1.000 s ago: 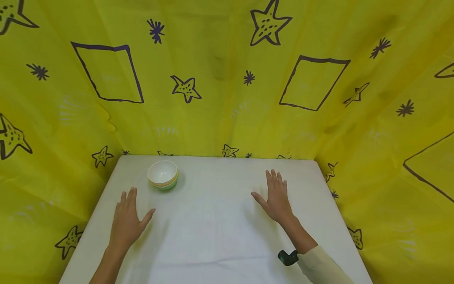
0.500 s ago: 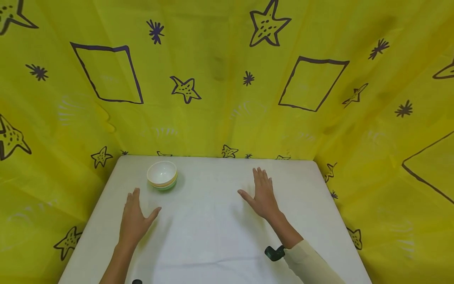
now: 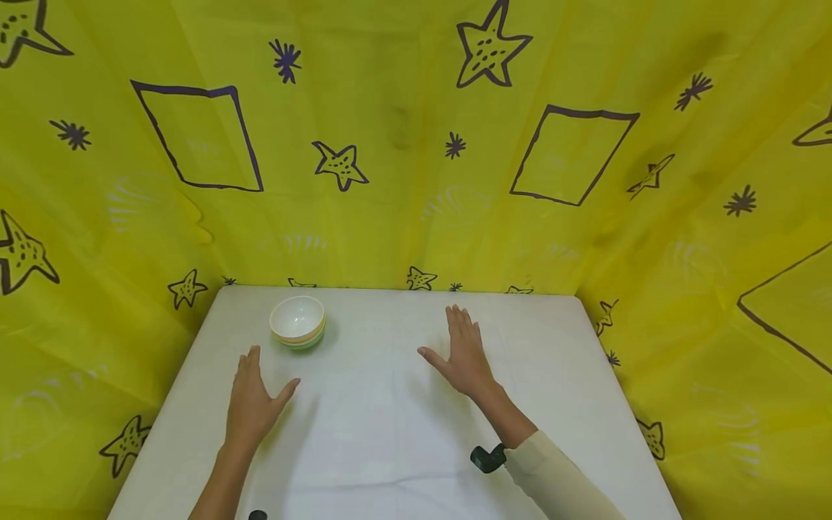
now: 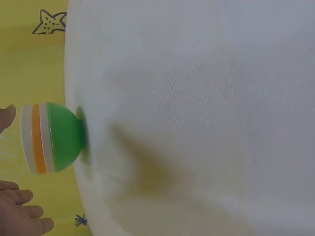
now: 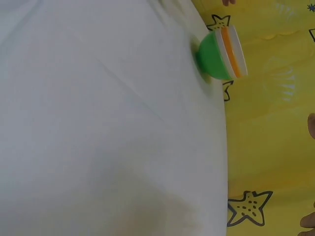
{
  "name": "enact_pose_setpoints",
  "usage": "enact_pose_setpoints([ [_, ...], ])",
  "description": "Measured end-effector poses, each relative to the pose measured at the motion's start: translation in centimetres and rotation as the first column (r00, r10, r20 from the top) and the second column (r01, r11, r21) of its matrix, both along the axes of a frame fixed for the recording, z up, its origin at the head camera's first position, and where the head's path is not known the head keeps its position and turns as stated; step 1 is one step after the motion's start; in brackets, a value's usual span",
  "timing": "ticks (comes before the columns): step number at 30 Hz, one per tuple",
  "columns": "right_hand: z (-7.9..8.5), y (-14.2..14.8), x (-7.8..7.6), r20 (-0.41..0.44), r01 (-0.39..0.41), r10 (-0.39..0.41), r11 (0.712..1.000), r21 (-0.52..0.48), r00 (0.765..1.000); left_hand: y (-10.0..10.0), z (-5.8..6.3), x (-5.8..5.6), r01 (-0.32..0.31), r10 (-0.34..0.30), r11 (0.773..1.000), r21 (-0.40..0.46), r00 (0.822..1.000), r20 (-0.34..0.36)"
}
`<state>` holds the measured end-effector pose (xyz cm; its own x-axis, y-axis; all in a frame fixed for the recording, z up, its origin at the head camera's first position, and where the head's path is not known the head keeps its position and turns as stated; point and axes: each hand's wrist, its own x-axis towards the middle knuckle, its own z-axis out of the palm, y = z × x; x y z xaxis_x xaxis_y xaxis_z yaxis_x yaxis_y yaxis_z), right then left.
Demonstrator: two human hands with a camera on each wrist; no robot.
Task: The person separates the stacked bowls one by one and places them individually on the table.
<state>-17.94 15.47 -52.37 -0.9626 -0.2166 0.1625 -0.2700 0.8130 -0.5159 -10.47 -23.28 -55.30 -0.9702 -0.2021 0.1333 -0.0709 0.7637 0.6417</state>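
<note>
Both hands are spread, fingers straight and thumbs held wide: the left hand near the stacked bowls, the right hand well apart from them over the other side of the table. Only the head view shows the hands whole; each wrist view catches just fingertips at its edge. The bowls stand upright near the table's far left corner. From above, the head view shows a glossy white interior; the wrist views give the side instead, a rounded green bowl on a green foot beneath white, orange and white bands. Under them lies a white tablecloth, and behind hangs a yellow curtain drawn with dark starfish.
</note>
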Motion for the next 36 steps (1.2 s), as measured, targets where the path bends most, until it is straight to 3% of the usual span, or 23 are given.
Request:
enact_pose_setpoints([
  [4, 0.0, -1.0, -0.1, 0.005, -0.012, 0.012, 1.0, -0.005, 1.0, 0.4, 0.0, 0.1, -0.007, 0.007, 1.0, 0.008, 1.0, -0.021],
  [9, -0.1, -2.5, -0.6, 0.015, -0.036, 0.036, 0.999, -0.001, 0.999, 0.7, 0.0, 0.0, -0.025, 0.024, 0.999, 0.033, 1.0, 0.019],
  [19, 0.1, -5.2, -1.3, 0.048, -0.055, 0.056, 0.998, -0.027, 0.997, 1.0, -1.0, -0.2, -0.047, 0.045, 0.997, 0.067, 0.999, 0.029],
  [32, 0.0, -7.6, -2.1, 0.074, -0.076, 0.078, 0.997, -0.034, 0.994, 1.7, -1.4, -1.4, -0.087, 0.094, 0.991, 0.099, 0.993, -0.067],
  [36, 0.0, -8.3, -2.3, 0.07, -0.092, 0.095, 0.995, -0.046, 0.993, 1.9, -1.5, -1.7, -0.092, 0.099, 0.989, 0.115, 0.994, -0.056],
])
